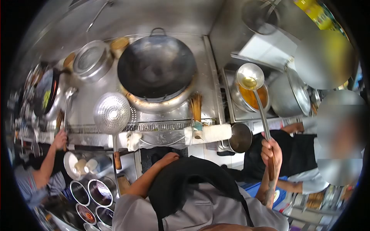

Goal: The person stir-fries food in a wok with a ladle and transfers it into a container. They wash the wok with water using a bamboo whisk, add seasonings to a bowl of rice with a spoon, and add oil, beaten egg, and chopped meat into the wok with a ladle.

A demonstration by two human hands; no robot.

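Note:
My right hand (271, 152) is closed round the wooden handle of a long metal ladle (250, 73). Some yellow liquid, which looks like oil, lies in the bowl of the ladle. Below that bowl is a metal pot (238, 101) with orange liquid in it. My left hand (169, 158) is low in front of the black apron (169, 188); its fingers are partly hidden and nothing shows in it. A dark wok (156, 67) sits on the burner ring ahead of me, with no food visible inside.
A perforated skimmer (112, 113) and a bamboo brush (197, 111) lie at the stove's front edge. A lidded metal pot (90, 61) stands back left. Another person's hand (60, 139) holds a utensil at left. A person in a black apron (269, 154) stands close on the right.

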